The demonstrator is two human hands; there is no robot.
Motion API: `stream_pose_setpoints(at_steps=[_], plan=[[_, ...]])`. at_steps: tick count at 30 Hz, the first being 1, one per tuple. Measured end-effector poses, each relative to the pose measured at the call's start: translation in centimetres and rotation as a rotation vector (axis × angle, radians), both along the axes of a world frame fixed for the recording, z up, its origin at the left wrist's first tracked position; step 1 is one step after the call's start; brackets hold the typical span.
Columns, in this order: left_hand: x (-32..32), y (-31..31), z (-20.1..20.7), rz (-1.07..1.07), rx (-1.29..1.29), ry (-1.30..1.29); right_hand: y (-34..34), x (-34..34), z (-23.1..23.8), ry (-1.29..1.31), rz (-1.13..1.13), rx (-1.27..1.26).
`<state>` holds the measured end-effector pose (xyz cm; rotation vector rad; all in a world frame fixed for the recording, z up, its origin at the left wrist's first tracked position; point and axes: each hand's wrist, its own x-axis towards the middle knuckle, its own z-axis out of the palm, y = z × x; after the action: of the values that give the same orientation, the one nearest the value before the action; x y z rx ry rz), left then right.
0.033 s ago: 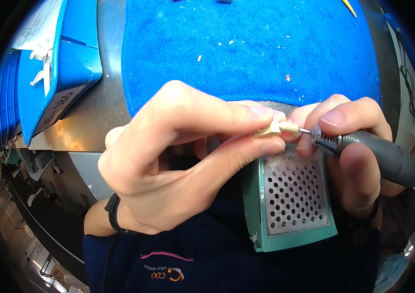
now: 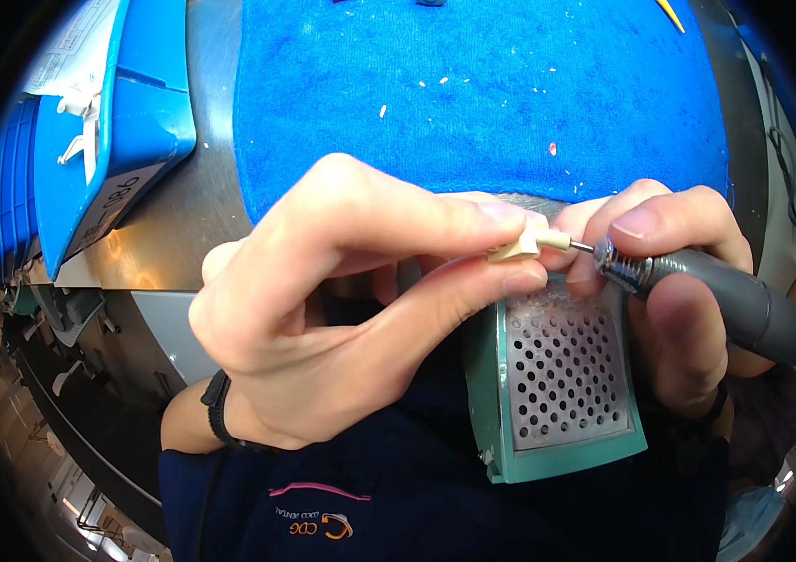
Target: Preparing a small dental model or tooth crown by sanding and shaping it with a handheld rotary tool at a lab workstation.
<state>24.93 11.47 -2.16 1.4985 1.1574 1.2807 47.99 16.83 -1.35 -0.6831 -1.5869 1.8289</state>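
Note:
Between the thumb and index finger of my left hand (image 2: 323, 300) is a small cream-coloured angular piece (image 2: 520, 248), mostly covered by the fingertips. My right hand (image 2: 698, 225) grips a dark grey rotary handpiece (image 2: 749, 304) with a metal collar, pointing left. From it a thin metal shank carries a pale cylindrical grinding tip (image 2: 553, 240), which meets or nearly meets the piece's right side; exact contact cannot be made out. The fingertips of both hands are close together. Just below them stands a green-framed metal grille (image 2: 571, 375) with rows of round holes.
A blue towel (image 2: 482, 103) dotted with pale crumbs and a reddish bit covers the metal bench (image 2: 215, 122). On the left stands a blue bin (image 2: 149, 103) with papers and a white clip. A yellow pointed stick (image 2: 670, 15) lies at the towel's far right.
The handpiece tip has shifted very slightly left and up against the cream-coloured piece. My left hand holds nearly the same pose.

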Motion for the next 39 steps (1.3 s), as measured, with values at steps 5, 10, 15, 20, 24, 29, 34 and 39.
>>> stream_pose_setpoints(at_steps=[5,10,15,20,24,29,34,39], plan=[[0.0,0.0,0.0,-0.008,0.000,0.001,-0.1,0.0,-0.7,0.087,0.002,0.036],[-0.3,0.1,0.6,0.002,-0.074,0.077,0.1,0.1,0.1,-0.006,0.011,0.029],[-0.4,-0.1,0.7,-0.013,-0.076,0.095,-0.2,-0.1,0.0,0.014,-0.016,0.003],[-0.3,0.0,0.7,-0.016,-0.127,0.018,-0.1,-0.2,-0.4,0.037,-0.036,-0.007],[-0.4,0.1,0.8,-0.037,-0.134,0.022,0.0,-0.1,-0.3,-0.014,-0.020,0.039],[-0.3,0.0,0.8,-0.024,-0.139,0.026,-0.1,-0.1,0.3,-0.030,-0.029,-0.001],[-0.5,0.1,0.8,-0.037,-0.102,0.071,0.1,0.1,0.8,-0.067,0.013,-0.024],[-0.6,0.2,0.7,-0.034,-0.042,0.124,0.3,0.4,-0.7,0.023,0.013,-0.005]])
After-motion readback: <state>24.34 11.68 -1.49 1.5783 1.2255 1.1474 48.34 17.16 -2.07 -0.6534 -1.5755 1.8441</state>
